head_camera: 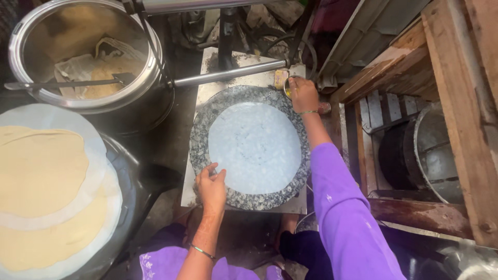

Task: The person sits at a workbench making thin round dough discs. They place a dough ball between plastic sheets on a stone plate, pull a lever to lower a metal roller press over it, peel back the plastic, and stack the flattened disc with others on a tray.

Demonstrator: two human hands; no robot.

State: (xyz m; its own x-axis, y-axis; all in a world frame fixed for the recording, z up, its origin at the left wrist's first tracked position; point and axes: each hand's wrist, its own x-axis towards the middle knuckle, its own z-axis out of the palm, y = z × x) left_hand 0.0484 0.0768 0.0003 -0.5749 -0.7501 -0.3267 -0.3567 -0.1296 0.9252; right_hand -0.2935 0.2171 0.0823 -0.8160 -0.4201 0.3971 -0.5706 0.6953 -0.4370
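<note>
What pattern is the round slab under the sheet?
Speckled black-and-white granite slab, clearest in the head view.

Soft daylight, dim shadowed edges, wide-angle bending at borders, slight blur

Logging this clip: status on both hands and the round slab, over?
Left hand pinching white sheet edge on granite slab. Right hand dipping into small steel bowl. Press lever raised, clear.

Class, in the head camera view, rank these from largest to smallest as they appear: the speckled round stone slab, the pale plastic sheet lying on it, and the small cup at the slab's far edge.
1. Speckled stone slab
2. Pale plastic sheet, lying inside the slab's rim
3. Small cup, mostly hidden by the right hand
</note>
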